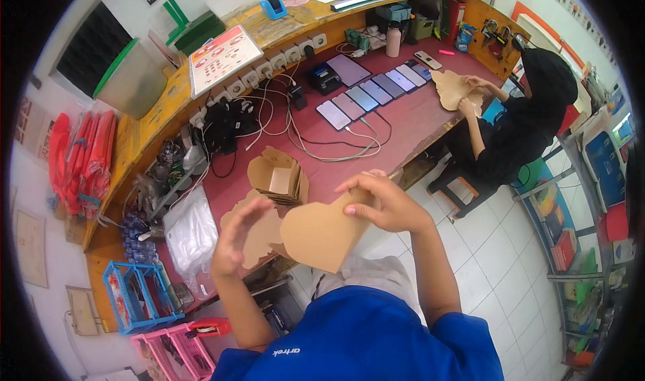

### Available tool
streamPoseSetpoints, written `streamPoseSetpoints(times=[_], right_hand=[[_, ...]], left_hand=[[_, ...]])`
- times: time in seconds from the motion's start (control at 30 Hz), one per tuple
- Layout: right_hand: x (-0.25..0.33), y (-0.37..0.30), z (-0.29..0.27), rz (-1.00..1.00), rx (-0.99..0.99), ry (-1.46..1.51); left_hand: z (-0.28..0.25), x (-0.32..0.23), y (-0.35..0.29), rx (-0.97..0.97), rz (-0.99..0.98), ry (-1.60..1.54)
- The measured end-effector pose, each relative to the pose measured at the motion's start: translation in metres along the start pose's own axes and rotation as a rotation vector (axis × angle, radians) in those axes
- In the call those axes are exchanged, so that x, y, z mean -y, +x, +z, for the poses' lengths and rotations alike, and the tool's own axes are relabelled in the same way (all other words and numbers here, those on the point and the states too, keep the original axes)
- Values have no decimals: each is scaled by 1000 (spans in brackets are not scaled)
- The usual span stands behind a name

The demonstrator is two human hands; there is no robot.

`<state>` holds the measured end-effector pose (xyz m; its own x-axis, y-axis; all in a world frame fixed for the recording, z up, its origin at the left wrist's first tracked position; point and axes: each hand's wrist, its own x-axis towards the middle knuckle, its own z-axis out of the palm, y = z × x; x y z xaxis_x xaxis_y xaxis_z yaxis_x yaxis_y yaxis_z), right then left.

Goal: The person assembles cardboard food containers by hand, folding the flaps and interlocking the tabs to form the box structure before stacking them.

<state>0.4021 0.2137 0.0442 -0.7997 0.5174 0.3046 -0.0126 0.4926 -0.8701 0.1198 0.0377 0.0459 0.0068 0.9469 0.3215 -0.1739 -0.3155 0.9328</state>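
Note:
My right hand (381,201) pinches the upper edge of a flat brown cardboard box blank (322,233), holding it up in front of me. Just left of it hovers my left hand (236,236), fingers spread, touching nothing that I can see. Under that hand lies a pile of more flat brown blanks (259,236) on the dark red counter (410,122). Behind the pile stands a stack of folded brown boxes (279,177), open at the top.
Several phones (373,91) lie in rows on the counter with white cables (322,143) trailing from wall sockets. A seated person in black (521,119) at the right handles another brown blank (453,89). Clear plastic bags (191,233), a blue basket (138,294) and a pink basket (171,354) sit at the left.

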Motion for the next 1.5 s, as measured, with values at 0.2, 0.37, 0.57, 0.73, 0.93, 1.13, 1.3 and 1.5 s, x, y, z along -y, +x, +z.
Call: streamPoseSetpoints(times=[0.2,0.37,0.57,0.73,0.93,1.13,1.3,1.5], right_hand=[[22,4,20,-189,52,-388],[19,-13,44,-246,98,-448],[10,-52,71,-245,-342,-664],[10,-82,89,-86,-763,-501],[-6,-96,65,5,-451,-250],[-7,-113,69,106,-415,-306],[-18,-115,81,58,-488,-278],[-14,-113,85,115,-501,-58]], left_hand=[[45,-14,18,-24,-256,642],[74,-5,15,94,-316,868],[86,26,-9,-57,-305,844],[108,37,-7,-105,-296,752],[112,51,-6,4,-254,637],[111,57,-13,124,-397,721],[127,51,-14,137,-281,707],[127,59,-22,92,-303,730]])
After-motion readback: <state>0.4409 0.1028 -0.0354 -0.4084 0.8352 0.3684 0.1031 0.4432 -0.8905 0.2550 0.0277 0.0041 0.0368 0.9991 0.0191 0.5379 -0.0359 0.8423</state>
